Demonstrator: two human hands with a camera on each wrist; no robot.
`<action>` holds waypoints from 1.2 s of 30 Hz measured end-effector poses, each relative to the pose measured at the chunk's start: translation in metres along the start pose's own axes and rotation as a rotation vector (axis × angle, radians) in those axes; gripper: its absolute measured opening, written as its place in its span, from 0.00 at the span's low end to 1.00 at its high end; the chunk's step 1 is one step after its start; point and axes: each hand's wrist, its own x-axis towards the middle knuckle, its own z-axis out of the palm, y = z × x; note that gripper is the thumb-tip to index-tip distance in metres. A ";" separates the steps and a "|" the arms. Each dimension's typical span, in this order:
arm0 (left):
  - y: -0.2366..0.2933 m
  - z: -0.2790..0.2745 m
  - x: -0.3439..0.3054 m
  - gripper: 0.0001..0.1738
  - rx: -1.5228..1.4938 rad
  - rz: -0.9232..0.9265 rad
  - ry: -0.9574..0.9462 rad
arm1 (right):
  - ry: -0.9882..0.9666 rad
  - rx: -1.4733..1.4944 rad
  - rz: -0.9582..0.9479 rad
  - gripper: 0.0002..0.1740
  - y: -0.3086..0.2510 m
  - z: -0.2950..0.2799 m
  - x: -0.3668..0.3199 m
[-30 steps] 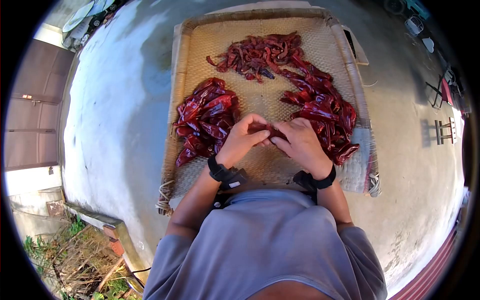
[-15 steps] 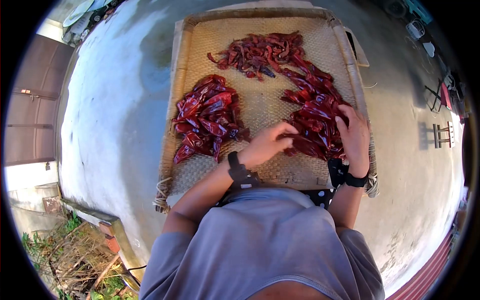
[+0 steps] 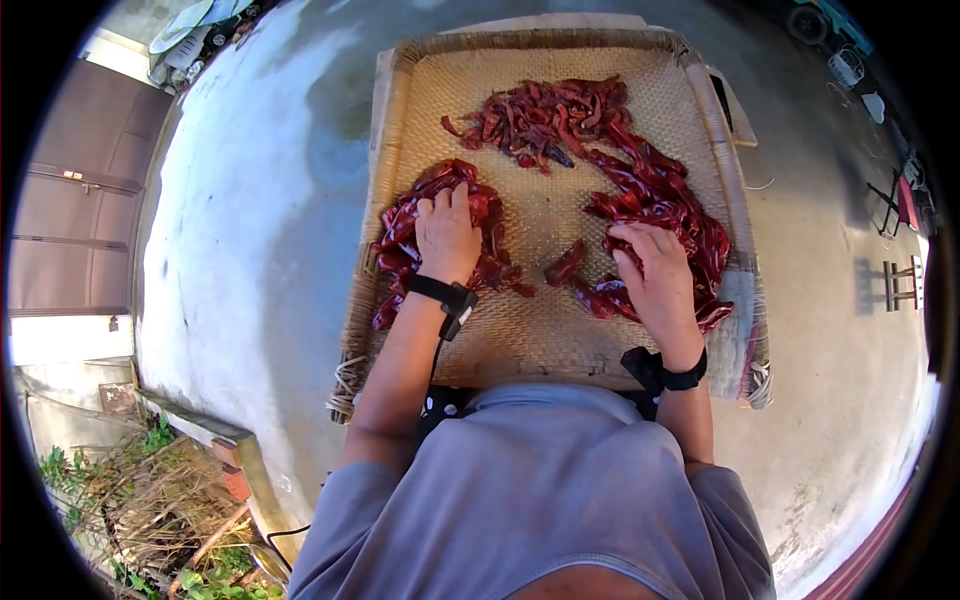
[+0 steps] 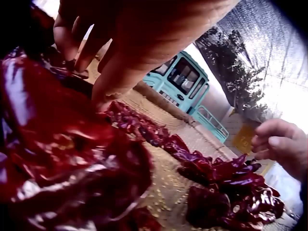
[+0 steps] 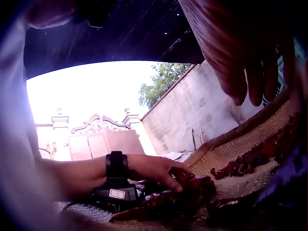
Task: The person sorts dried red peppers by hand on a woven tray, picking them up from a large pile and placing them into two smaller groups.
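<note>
My left hand [image 3: 448,238] rests on the left pile of glossy dried red chili peppers [image 3: 487,210], fingers reaching forward over it. In the left wrist view its fingertips dip to the peppers and partly hide them. My right hand [image 3: 657,280] hovers at the near side of the right pile of red peppers [image 3: 712,245], its fingers loosely extended. From the right wrist view those fingers hang down with nothing between them. A single red pepper piece [image 3: 565,262] lies between the two piles, left of my right hand.
The peppers lie in a large woven tray [image 3: 540,41] with a raised rim. A heap of duller, shrivelled pepper pieces [image 3: 545,112] sits at its far side. Pale seeds [image 4: 166,192] are scattered on the weave. A stool [image 3: 905,284] stands on the concrete to the right.
Both hands were together over the tray's middle, holding a pepper. They parted; the right went to the right pile, and the left crossed toward it, then swung back left onto the left pile.
</note>
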 end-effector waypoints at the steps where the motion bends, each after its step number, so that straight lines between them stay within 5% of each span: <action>1: -0.004 -0.001 0.001 0.34 0.046 -0.042 -0.076 | -0.008 0.004 0.001 0.16 -0.001 0.002 -0.001; 7: -0.003 -0.012 0.000 0.24 -0.012 0.057 0.056 | -0.023 0.009 0.006 0.16 -0.003 0.006 0.001; 13: 0.040 -0.028 -0.027 0.19 -0.584 0.284 -0.020 | -0.048 0.306 0.095 0.19 -0.023 0.021 0.007; 16: 0.056 -0.017 -0.040 0.18 -0.778 0.282 -0.194 | -0.021 0.265 0.010 0.18 -0.026 0.028 0.006; 19: 0.057 -0.011 -0.044 0.18 -0.866 0.175 -0.322 | -0.147 0.351 0.163 0.14 -0.016 0.025 0.002; 25: 0.047 0.008 -0.048 0.18 -0.794 0.097 -0.083 | -0.086 -0.187 0.093 0.12 -0.001 0.034 0.003; 28: 0.047 0.004 -0.047 0.21 -0.848 0.081 -0.107 | 0.052 -0.261 0.102 0.13 0.005 0.041 0.001; 31: 0.050 0.017 -0.050 0.20 -0.955 0.051 -0.117 | 0.062 -0.127 0.093 0.15 -0.002 0.033 0.004; 33: 0.055 0.017 -0.049 0.19 -1.001 0.014 -0.147 | -0.084 0.252 0.112 0.18 -0.007 0.032 0.006; 36: 0.065 0.001 -0.047 0.18 -1.073 -0.049 -0.217 | -0.172 0.236 -0.053 0.26 -0.017 0.039 0.002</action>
